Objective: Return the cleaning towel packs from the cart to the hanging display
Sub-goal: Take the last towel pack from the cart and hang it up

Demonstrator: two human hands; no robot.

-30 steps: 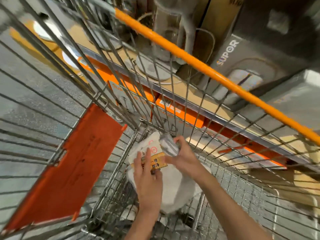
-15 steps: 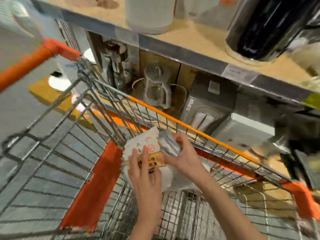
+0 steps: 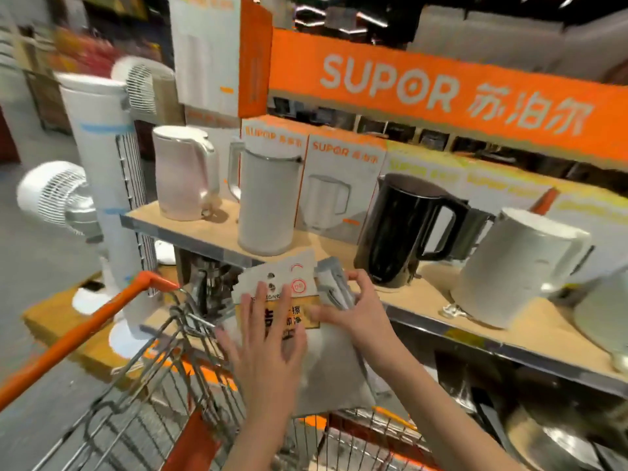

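Note:
I hold a stack of cleaning towel packs [image 3: 289, 283] above the wire shopping cart [image 3: 163, 396]. The packs are white cloths with white header cards and a yellow label with red print. My left hand [image 3: 268, 345] lies flat on the front of the stack with its fingers spread. My right hand [image 3: 360, 311] grips the right edge, fingers curled round the card tops and a shiny folded pack [image 3: 334, 283]. The lower part of the white cloth hangs down between my forearms. No hanging display shows in this view.
A wooden shelf [image 3: 424, 300] with white kettles [image 3: 265, 202] and a black kettle [image 3: 407, 229] stands right behind the packs, under an orange SUPOR banner [image 3: 441, 93]. White fans [image 3: 102, 185] stand at the left. The cart's orange handle [image 3: 78, 338] crosses the lower left.
Both hands lifted the towel packs up out of the cart basket to shelf height. The view swung up from the cart floor to the kettle shelf.

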